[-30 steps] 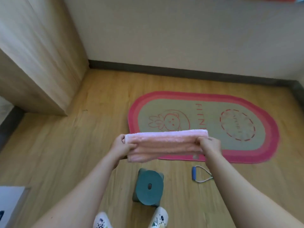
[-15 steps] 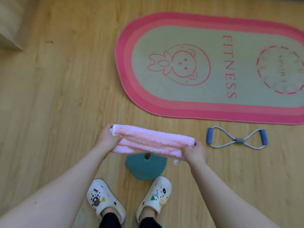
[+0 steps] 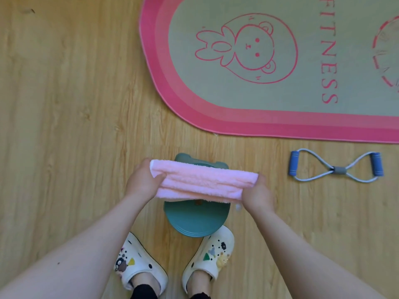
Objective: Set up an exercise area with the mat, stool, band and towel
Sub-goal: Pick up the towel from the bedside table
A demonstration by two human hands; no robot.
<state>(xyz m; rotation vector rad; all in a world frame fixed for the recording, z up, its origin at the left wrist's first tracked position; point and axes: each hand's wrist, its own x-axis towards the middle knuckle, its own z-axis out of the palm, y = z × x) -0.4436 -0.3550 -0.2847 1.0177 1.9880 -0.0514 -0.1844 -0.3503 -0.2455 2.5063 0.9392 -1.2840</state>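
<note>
A folded pink towel (image 3: 200, 183) is held flat between my left hand (image 3: 141, 184) and my right hand (image 3: 258, 195), one hand gripping each end. Directly beneath it stands a small teal round stool (image 3: 195, 221), partly hidden by the towel; whether the towel touches the seat I cannot tell. A pink-bordered oval mat (image 3: 269, 124) with a bunny drawing and the word FITNESS lies flat on the floor beyond. A grey figure-eight band (image 3: 335, 169) with blue handles lies on the floor to the right of the stool, just below the mat's edge.
The wooden floor (image 3: 64, 104) stretches open to the left. My two feet in white clogs (image 3: 140, 266) stand just behind the stool, the right clog (image 3: 210, 255) touching its rim.
The view has tipped down and closed in on the floor. Both hands have lowered the towel from in front of the mat to just over the stool.
</note>
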